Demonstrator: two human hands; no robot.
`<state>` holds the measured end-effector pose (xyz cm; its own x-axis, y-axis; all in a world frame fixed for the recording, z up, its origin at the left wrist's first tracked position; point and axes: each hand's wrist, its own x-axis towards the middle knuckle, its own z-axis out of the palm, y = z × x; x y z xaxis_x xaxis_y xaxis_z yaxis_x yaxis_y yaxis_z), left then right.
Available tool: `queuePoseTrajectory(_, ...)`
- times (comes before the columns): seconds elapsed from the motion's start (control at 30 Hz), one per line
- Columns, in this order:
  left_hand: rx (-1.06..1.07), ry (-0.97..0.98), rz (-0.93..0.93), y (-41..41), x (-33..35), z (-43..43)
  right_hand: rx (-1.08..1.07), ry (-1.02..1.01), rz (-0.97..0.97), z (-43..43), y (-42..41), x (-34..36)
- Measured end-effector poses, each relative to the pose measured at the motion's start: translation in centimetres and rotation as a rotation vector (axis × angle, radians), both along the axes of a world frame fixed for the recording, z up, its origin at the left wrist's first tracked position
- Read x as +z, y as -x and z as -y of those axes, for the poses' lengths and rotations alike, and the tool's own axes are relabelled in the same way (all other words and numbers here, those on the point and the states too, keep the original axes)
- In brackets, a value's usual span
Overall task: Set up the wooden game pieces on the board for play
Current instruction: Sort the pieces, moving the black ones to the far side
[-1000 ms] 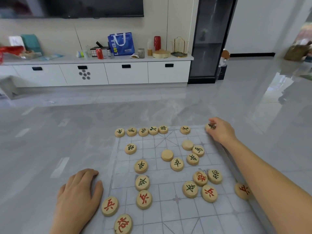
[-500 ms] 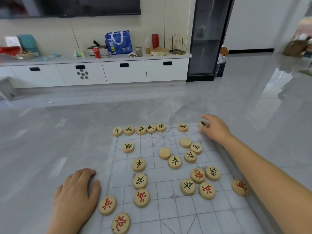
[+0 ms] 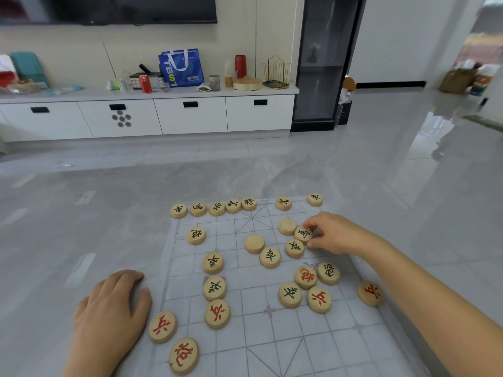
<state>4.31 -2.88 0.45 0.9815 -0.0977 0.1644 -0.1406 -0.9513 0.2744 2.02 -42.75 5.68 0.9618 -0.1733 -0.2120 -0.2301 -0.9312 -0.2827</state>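
Observation:
A translucent gridded game board lies on the grey floor. Round wooden pieces with black or red characters are scattered over it. Several black-lettered pieces form a row along the far edge, with one at the far right corner. My right hand pinches a black-lettered piece in the right half of the board, beside a blank-faced piece. My left hand rests flat on the floor at the board's left edge, next to a red-lettered piece.
A red-lettered piece sits at the board's right edge by my forearm. A white low cabinet with a blue bag and a red can stands along the far wall. A dark glass cabinet stands to its right.
My right hand left a black piece at the far right corner, drew back toward me and now pinches another black piece further in. My left hand stayed put.

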Motion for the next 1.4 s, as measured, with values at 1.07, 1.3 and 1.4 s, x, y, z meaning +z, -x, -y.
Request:
queuePoseTrajectory(1.07,-0.001,0.015,0.009,0.0,0.0,0.0,-0.043,-0.029,0.192,-0.2,-4.7,-0.8)
queuePoseTrajectory(1.3,0.001,0.027,0.02,0.1,0.0,0.0,0.052,-0.093,0.128,-2.4,-3.4,-1.5)
queuePoseTrajectory(1.4,-0.006,0.023,0.021,0.1,0.0,0.1,-0.052,-0.413,0.267,-2.7,-3.5,-1.1)
